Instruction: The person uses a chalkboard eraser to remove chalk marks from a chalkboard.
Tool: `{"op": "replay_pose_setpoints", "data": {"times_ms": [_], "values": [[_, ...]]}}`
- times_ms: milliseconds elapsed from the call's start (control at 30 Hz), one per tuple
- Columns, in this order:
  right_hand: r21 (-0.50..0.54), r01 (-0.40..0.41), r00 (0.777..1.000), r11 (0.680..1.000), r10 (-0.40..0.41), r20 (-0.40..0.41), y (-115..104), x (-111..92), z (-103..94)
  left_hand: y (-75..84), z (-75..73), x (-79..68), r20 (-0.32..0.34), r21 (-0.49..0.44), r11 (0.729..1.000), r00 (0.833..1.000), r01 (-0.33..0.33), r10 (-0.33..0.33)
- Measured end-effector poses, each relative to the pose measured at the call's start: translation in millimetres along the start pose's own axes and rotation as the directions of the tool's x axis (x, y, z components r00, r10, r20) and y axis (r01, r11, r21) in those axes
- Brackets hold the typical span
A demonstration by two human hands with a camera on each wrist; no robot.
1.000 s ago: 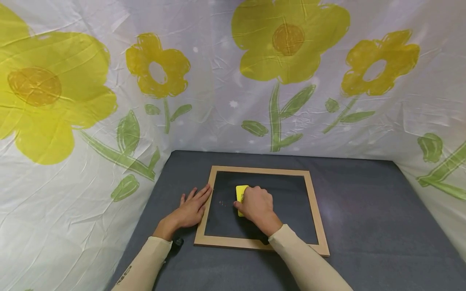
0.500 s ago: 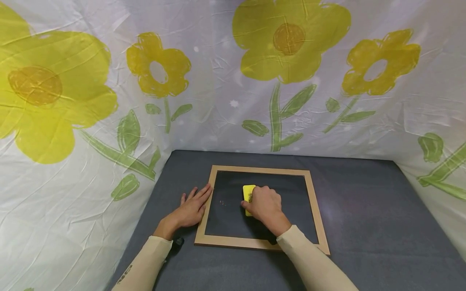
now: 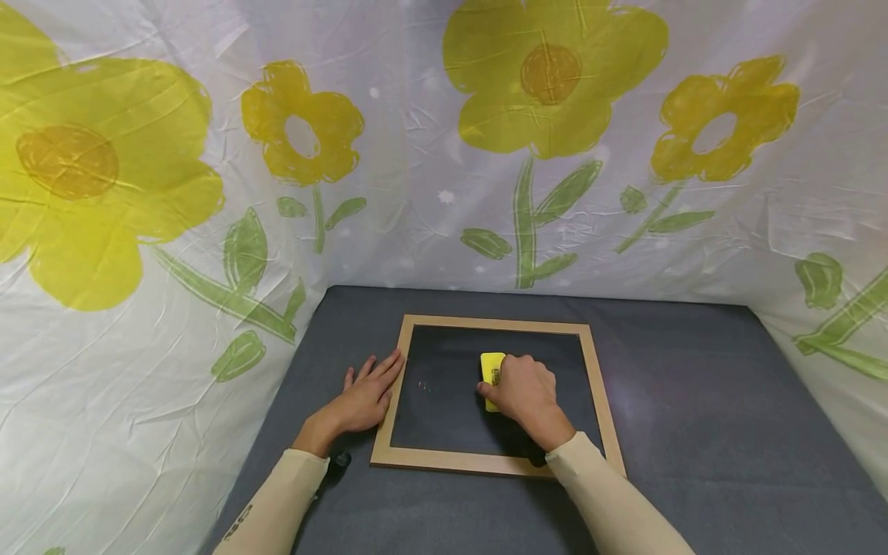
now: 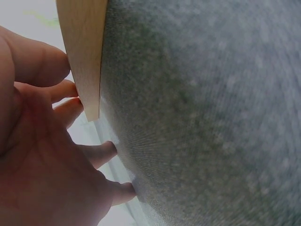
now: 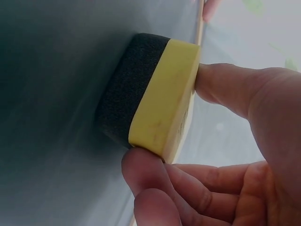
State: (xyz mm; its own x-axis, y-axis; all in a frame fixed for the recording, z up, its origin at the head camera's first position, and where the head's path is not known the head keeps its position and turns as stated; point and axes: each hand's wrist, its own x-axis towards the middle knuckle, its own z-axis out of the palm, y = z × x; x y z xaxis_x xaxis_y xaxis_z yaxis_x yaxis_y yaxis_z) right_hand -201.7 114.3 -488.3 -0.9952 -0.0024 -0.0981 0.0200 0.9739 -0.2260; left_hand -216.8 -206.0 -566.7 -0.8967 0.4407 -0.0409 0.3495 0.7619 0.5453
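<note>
A small chalkboard (image 3: 444, 416) in a light wooden frame lies flat on the dark table. My right hand (image 3: 525, 391) holds a yellow board eraser (image 3: 490, 370) against its dark surface, right of the middle. In the right wrist view the eraser (image 5: 162, 96) shows a black felt underside facing the board, with thumb and fingers gripping its yellow body. My left hand (image 3: 361, 399) has its fingers spread, the tips touching the frame's left edge and the cloth. In the left wrist view, fingers of the left hand (image 4: 51, 136) touch the wooden edge (image 4: 87, 61).
Faint pale marks (image 3: 425, 386) are on the board's left part. A dark grey cloth (image 3: 708, 416) covers the table. Behind and beside it hangs a white curtain (image 3: 409, 193) with yellow flowers.
My right hand has slid the eraser rightward across the board, from near the middle to right of it. The left hand and the chalkboard have stayed in place.
</note>
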Motion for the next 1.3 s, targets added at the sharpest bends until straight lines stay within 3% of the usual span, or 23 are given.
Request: {"op": "replay_pose_setpoints", "data": {"times_ms": [233,467,733,867,1100,1300], "values": [[-0.003,-0.026,1.0,1.0,0.026,-0.002,13.9,-1.7,-2.9,9.8,-7.1,-4.8,0.003,-0.032,0.999,1.0,-0.015,0.015],[-0.001,-0.055,0.998,0.998,0.055,0.004,26.0,-4.4,-6.4,23.2,-16.0,-5.9,0.046,0.013,1.0,0.999,0.023,-0.023],[-0.004,-0.077,0.997,0.997,0.077,0.006,42.0,-6.4,-11.5,-7.5,5.8,3.2,-0.016,0.011,1.0,1.0,0.005,-0.005],[0.003,-0.078,0.997,0.997,0.078,0.001,51.0,-7.2,-14.2,-9.9,7.4,3.6,-0.019,0.02,1.0,1.0,-0.002,0.002],[-0.002,-0.084,0.996,0.996,0.084,0.001,67.2,-9.1,-17.5,21.5,-15.1,-6.6,0.042,-0.006,1.0,0.999,0.014,-0.013],[-0.003,-0.133,0.991,0.991,0.133,0.024,77.1,-10.3,-21.0,24.3,-16.6,-5.5,0.071,0.069,0.996,0.996,0.051,-0.055]]}}
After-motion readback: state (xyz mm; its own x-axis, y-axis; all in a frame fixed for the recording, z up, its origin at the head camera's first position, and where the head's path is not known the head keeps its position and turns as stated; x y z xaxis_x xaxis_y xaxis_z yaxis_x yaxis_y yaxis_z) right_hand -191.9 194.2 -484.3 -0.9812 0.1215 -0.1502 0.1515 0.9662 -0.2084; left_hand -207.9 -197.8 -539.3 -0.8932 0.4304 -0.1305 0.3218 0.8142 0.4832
